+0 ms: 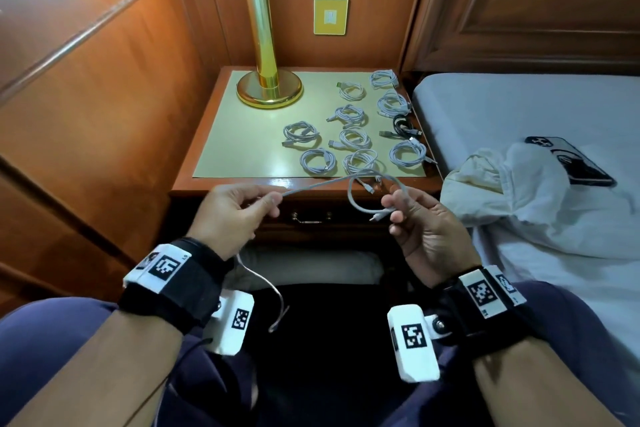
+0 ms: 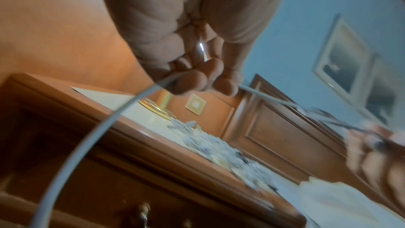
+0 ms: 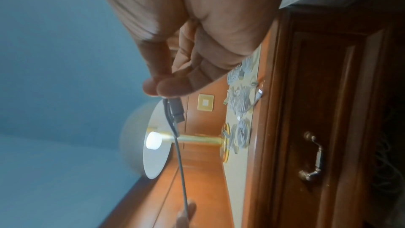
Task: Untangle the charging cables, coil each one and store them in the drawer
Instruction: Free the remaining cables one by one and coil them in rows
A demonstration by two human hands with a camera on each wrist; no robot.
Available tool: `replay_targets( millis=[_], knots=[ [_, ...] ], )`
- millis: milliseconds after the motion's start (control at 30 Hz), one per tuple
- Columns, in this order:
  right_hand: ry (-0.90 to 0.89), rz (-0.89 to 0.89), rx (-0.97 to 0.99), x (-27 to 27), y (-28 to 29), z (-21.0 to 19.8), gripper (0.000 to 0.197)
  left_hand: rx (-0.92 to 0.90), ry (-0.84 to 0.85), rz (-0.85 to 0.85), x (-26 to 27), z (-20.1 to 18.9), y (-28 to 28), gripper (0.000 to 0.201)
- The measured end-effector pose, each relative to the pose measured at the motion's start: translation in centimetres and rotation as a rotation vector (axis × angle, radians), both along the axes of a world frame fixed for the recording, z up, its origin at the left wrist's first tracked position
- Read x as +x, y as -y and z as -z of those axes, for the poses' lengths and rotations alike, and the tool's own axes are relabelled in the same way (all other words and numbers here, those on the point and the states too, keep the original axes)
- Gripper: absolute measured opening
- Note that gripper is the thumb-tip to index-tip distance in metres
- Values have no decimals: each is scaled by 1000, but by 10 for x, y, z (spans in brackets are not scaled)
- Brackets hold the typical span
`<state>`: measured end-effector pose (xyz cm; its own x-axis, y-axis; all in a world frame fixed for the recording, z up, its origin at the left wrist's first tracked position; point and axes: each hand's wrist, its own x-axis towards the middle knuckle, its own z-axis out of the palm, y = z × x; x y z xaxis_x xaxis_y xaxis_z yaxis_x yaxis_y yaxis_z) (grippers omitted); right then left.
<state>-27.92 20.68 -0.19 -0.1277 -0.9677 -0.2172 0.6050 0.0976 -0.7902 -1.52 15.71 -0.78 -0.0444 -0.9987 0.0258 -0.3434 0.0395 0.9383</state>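
Both hands hold one white charging cable in the air, in front of the closed drawer. Left hand pinches the straight part, and the loose end hangs down past the wrist. Right hand pinches the plug end, where one small loop has formed. I think this is the coiling step. Next, more loops should be wound onto the first. Many coiled cables lie on the nightstand, one of them black.

Coiled cables on nightstand, right of lamp; bed further right.
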Motion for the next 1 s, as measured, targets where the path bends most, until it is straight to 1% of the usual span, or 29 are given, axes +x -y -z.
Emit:
replay_targets(
  millis=[67, 133, 167, 233, 300, 367, 433, 500, 600, 700, 767, 833, 933, 967, 1000],
  knots=[
    [30, 65, 9, -6, 1, -1, 5, -86, 112, -86, 11, -4, 6, 14],
    [17, 89, -5, -8, 1, 1, 6, -168, 278, -101, 12, -6, 3, 13],
    [-11, 82, -21, -7, 0, 2, 8, -199, 359, -76, 8, -5, 0, 10],
    [-113, 46, -59, 0, -3, 5, 13, -284, 476, 31, -5, 1, -12, 5],
    [-278, 10, -101, 8, -6, 7, 13, -393, 520, 187, -19, 9, -24, 5],
    [-483, -13, -136, 15, -8, 10, 8, -441, 484, 335, -30, 14, -33, 11],
    [-663, -36, -162, 18, -9, 14, 5, -432, 415, 425, -36, 15, -38, 15],
    [-771, -75, -182, 20, -10, 19, 7, -436, 350, 453, -37, 12, -39, 15],
    [-842, -143, -167, 19, -11, 22, 13, -458, 252, 426, -36, 6, -35, 12],
    [-805, -256, -160, 21, -13, 21, 14, -460, 191, 321, -35, 2, -34, 7],
    [-722, -281, -124, 25, -13, 19, 13, -431, 178, 240, -35, 2, -34, 5],
    [-639, -294, -92, 27, -13, 17, 15, -375, 174, 167, -35, 4, -32, 10],
    [-541, -332, -65, 28, -12, 18, 23, -325, 181, 126, -36, 8, -31, 15],
    [-547, -344, -58, 27, -12, 19, 25, -321, 167, 127, -37, 8, -31, 15],
    [-589, -352, -61, 26, -12, 20, 26, -319, 151, 133, -39, 9, -32, 16]
  ],
)
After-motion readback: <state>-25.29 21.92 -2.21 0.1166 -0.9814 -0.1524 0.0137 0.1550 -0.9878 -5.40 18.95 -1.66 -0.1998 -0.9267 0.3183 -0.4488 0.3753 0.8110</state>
